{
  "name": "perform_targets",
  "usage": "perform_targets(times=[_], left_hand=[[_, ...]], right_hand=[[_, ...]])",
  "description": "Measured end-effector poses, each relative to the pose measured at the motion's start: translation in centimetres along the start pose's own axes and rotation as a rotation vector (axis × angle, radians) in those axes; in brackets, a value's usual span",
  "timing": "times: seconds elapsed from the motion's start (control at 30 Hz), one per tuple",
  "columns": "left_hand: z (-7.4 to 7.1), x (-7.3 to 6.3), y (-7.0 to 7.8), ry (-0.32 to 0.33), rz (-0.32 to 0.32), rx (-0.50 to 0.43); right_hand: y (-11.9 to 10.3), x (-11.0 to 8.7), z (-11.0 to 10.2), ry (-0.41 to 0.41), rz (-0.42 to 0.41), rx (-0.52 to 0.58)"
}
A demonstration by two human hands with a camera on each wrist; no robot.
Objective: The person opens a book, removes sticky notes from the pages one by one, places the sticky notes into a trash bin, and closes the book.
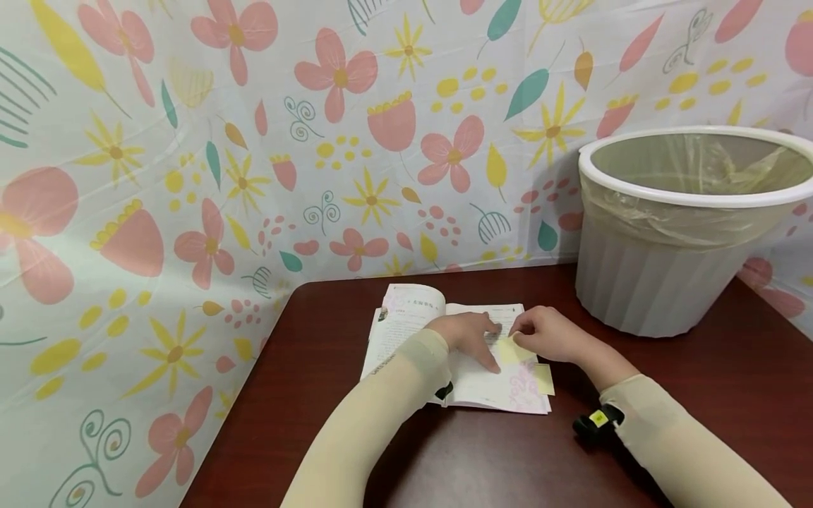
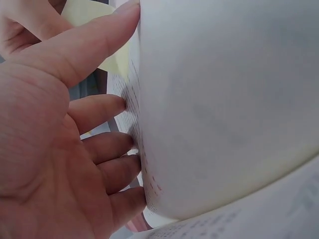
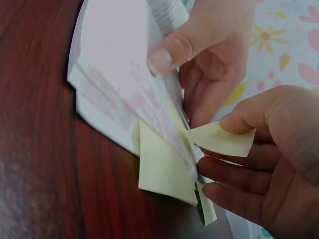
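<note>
Two hands, both yours, appear over the right-hand page of a book in the head view. The book lies spread on a dark red-brown table, near its far edge. Your left hand rests on the page, its thumb set apart from its fingers. Your right hand pinches a pale yellow note near the page's outer edge; a second yellow note juts from the book's right side. Farther right stands a bin with a clear liner, before a flowered cloth.

Left wrist view: your left fingers are straight and spaced, their tips at the printed paper beside a large, blurred page. Behind your left thumb, part of your right hand shows next to yellow paper; you cannot tell its grip from this side.

Right wrist view: your right thumb and fingers hold one end of the yellow note, whose other end meets the page edge; you cannot tell whether it sticks there. Close by, a broad yellow slip and a narrow strip project from the pages. Your left thumb lies on the paper.
</note>
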State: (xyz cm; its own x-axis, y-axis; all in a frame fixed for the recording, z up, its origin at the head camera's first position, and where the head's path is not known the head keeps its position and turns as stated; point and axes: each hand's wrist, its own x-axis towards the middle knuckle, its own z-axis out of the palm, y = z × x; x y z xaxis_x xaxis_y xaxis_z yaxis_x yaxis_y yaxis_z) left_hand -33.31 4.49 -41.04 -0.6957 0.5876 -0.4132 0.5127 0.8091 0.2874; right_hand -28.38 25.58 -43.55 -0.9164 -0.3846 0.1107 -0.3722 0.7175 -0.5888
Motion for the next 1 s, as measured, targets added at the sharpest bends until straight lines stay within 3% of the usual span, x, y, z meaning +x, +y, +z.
perform_targets(times=[0.23, 0.43, 1.0], left_hand=[[0.06, 0.18, -0.01, 0.012, -0.001, 0.009], [0.22, 0.26, 0.04, 0.002, -0.032, 0.005], [0.22, 0.00, 0.06, 0.007, -0.023, -0.011]], right_hand=[[-0.51, -0.24, -0.25, -0.045, -0.047, 0.046], [-0.32, -0.33, -0.26, -0.096, -0.036, 0.109], [-0.61, -0.43, -0.13, -0.108, -0.075, 0.139]])
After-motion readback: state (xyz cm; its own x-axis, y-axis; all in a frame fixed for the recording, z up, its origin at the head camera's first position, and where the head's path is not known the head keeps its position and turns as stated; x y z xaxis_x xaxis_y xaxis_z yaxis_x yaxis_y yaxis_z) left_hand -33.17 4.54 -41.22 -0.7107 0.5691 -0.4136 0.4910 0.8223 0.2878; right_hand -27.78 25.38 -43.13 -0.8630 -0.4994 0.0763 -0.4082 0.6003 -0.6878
